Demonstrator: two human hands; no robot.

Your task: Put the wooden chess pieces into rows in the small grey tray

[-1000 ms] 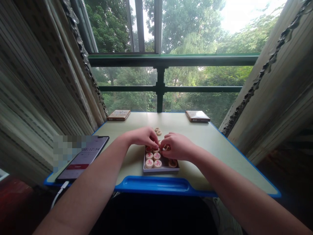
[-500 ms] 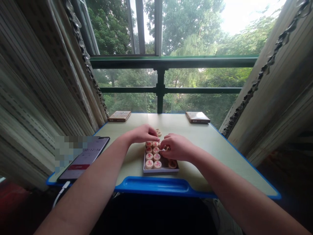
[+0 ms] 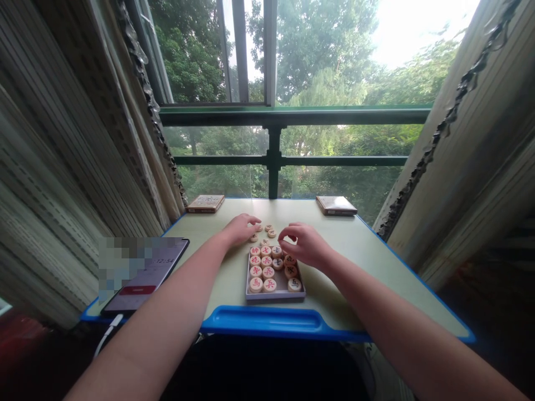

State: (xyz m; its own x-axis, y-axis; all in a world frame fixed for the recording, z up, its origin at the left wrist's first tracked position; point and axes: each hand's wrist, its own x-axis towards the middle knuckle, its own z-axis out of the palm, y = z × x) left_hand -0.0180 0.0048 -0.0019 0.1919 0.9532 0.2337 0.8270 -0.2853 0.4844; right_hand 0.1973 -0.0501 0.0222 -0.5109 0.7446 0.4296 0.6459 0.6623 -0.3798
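A shallow box [image 3: 276, 296] holds round wooden Chinese chess pieces. Red-marked pieces [image 3: 256, 271] fill two columns on its left. Dark-marked pieces [image 3: 276, 250] lie in the third column's far part and along the right side. Just beyond the box, several loose chess pieces [image 3: 271, 233] rest on the table. My left hand [image 3: 242, 228] reaches over the loose pieces at the left, its fingers stretched out and the fingertips close to one; I see nothing gripped. Over the box's far right corner is my right hand [image 3: 303, 243], fingers bent but apart, with no piece visible in them.
The pale table [image 3: 355, 273] has a blue edge with a blue tray groove [image 3: 267, 318] in front. A phone [image 3: 146, 275] with a white cable lies at the left. Two flat boxes, one left [image 3: 205, 204] and one right [image 3: 336, 205], sit at the far corners, before the window.
My left hand has moved left, away from the box, to the loose pieces. My right hand has lifted back from the box's middle, uncovering dark-marked pieces there. The view has tilted slightly.
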